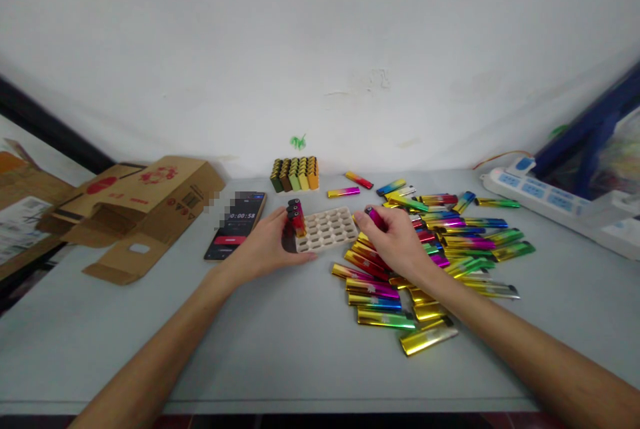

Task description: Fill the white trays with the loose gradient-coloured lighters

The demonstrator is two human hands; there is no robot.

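A beige tray with rows of empty slots lies on the grey table, with a few red lighters standing at its left end. My left hand grips that left end, fingers curled around the tray's edge beside the standing lighters. My right hand is closed on a magenta lighter just right of the tray. A pile of several shiny multicoloured lighters spreads under and to the right of that hand.
A filled block of green, yellow and orange lighters stands by the wall. A phone showing a timer lies left of the tray, and an open cardboard box beyond it. A white power strip sits at the far right.
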